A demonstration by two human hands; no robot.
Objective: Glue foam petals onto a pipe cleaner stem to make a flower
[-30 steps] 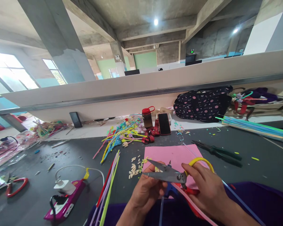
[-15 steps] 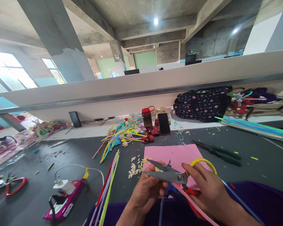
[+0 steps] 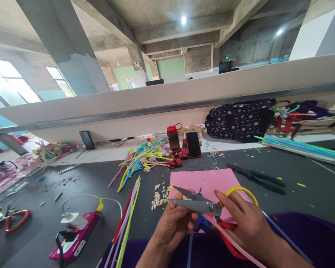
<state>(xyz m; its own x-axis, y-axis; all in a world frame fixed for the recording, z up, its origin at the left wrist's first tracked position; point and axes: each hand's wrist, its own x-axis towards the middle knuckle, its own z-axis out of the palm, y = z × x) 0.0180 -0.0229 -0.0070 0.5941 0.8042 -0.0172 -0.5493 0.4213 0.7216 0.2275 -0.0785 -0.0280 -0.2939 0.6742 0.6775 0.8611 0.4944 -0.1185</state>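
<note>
My right hand (image 3: 245, 219) grips a pair of scissors (image 3: 198, 203) with a yellow and red handle, the blades parted and pointing left. Just behind and below those blades, my left hand (image 3: 174, 223) is closed with fingers pinched. A small pale yellow bit shows by its fingertips, but the blades hide most of what it holds. Below the scissors a pink pipe cleaner (image 3: 234, 240) runs from near my left fingers to the lower right. A blue-handled tool (image 3: 203, 224) lies partly hidden between my hands. Under them is a pink sheet (image 3: 203, 178).
Cut pale pieces (image 3: 157, 201) lie left of the sheet, beside long pipe cleaners (image 3: 127, 219). Dark green pliers (image 3: 264, 180) lie at right. A purple power strip (image 3: 78, 238) sits at left. Behind stand a bottle (image 3: 173, 138), a phone (image 3: 194, 144) and a colourful pipe-cleaner pile (image 3: 143, 154).
The view has shifted slightly. Both hands and the parted scissors keep nearly the same position, with no clear change in what they hold.
</note>
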